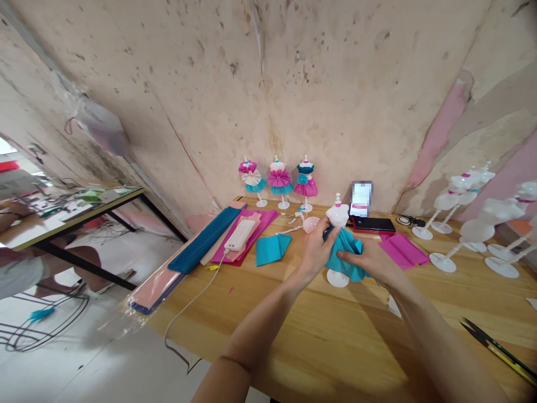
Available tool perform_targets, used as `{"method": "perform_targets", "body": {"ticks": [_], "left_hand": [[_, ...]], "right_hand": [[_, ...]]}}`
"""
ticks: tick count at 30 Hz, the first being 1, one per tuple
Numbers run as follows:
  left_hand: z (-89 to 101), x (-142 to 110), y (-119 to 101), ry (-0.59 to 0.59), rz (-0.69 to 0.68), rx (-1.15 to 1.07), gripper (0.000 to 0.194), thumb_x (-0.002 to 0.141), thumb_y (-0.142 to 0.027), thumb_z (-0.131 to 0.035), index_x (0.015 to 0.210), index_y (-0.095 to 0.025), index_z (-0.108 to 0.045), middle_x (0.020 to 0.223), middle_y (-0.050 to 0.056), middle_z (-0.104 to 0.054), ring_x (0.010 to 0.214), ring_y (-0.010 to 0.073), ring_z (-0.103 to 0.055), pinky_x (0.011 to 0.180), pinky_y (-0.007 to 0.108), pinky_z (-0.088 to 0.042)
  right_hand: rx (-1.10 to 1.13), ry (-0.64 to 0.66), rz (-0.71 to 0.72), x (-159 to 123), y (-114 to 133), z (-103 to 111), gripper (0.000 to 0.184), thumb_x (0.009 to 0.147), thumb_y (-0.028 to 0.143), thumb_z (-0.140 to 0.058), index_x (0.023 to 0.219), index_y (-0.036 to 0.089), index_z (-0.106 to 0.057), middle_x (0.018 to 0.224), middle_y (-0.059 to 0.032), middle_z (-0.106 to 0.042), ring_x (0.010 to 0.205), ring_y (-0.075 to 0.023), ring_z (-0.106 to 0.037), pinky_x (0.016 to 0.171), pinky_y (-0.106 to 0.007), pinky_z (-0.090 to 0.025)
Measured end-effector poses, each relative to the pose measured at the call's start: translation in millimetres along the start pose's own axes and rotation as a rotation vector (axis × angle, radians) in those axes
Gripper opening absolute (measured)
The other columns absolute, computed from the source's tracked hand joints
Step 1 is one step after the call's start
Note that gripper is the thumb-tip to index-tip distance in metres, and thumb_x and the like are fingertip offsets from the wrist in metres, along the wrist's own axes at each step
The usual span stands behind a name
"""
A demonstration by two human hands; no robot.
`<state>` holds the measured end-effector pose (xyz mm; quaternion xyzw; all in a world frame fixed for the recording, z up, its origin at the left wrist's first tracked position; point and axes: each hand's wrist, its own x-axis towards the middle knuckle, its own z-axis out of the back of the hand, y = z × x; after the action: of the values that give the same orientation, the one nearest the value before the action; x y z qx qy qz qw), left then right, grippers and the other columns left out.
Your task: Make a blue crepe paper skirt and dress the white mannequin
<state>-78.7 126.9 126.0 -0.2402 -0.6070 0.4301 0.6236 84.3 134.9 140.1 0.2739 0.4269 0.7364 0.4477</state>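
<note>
A small white mannequin on a round stand stands upright on the wooden table before me. Turquoise crepe paper wraps around its lower body in loose folds. My left hand closes on the paper's left upper edge at the mannequin's waist. From the other side, my right hand pinches the paper, thumb pressed on its front. The mannequin's waist is hidden by the paper and fingers. A folded turquoise paper piece lies to the left, and a magenta paper piece to the right.
Three dressed mannequins stand by the wall. Several bare white mannequins crowd the right side. A phone leans upright behind a black box. A white power bank with a cable rests on paper sheets. Scissors lie front right.
</note>
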Motion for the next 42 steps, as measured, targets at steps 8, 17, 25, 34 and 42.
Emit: {"method": "perform_targets", "body": {"ticks": [8, 17, 25, 34, 42], "left_hand": [[15.1, 10, 0, -0.128, -0.008, -0.075, 0.030, 0.093, -0.039, -0.051, 0.114, -0.019, -0.055, 0.104, 0.007, -0.067, 0.097, 0.0164, -0.062, 0.087, 0.027, -0.047], [2.9, 1, -2, 0.049, 0.005, -0.078, 0.027, 0.092, -0.037, -0.053, 0.111, -0.018, -0.058, 0.105, 0.008, -0.066, 0.097, 0.0186, -0.061, 0.088, 0.029, -0.047], [-3.1, 2, -2, 0.134, 0.033, -0.260, 0.027, 0.089, -0.039, -0.057, 0.101, -0.016, -0.061, 0.099, 0.007, -0.064, 0.092, 0.0169, -0.060, 0.089, 0.029, -0.046], [-4.7, 1, 1, 0.137, 0.040, -0.343, 0.033, 0.091, -0.041, -0.055, 0.114, -0.017, -0.056, 0.111, 0.009, -0.063, 0.101, 0.0180, -0.061, 0.093, 0.030, -0.045], [-5.6, 0, 1, 0.129, 0.041, -0.287, 0.032, 0.089, -0.043, -0.056, 0.108, -0.016, -0.058, 0.108, 0.009, -0.063, 0.100, 0.0177, -0.060, 0.090, 0.029, -0.046]], "right_hand": [[-0.039, 0.063, 0.062, 3, -2, -2, 0.030, 0.075, 0.047, -0.068, 0.093, 0.022, -0.070, 0.089, -0.0050, -0.072, 0.079, -0.0257, -0.065, 0.064, -0.035, -0.050], [0.054, -0.398, 0.085, -4, 10, 3, 0.045, 0.074, 0.056, -0.068, 0.105, 0.025, -0.061, 0.093, -0.0028, -0.068, 0.077, -0.0198, -0.060, 0.062, -0.030, -0.046], [0.026, -0.350, 0.115, -7, 12, 5, 0.033, 0.082, 0.053, -0.060, 0.089, 0.021, -0.063, 0.079, -0.0011, -0.064, 0.071, -0.0172, -0.054, 0.060, -0.028, -0.041], [0.031, -0.333, 0.134, -8, 12, 1, 0.036, 0.085, 0.053, -0.056, 0.097, 0.021, -0.065, 0.087, -0.0030, -0.067, 0.077, -0.0194, -0.058, 0.064, -0.029, -0.045], [-0.014, -0.354, 0.137, -6, 8, 1, 0.035, 0.084, 0.053, -0.056, 0.091, 0.020, -0.065, 0.078, -0.0035, -0.065, 0.072, -0.0201, -0.058, 0.059, -0.029, -0.043]]}}
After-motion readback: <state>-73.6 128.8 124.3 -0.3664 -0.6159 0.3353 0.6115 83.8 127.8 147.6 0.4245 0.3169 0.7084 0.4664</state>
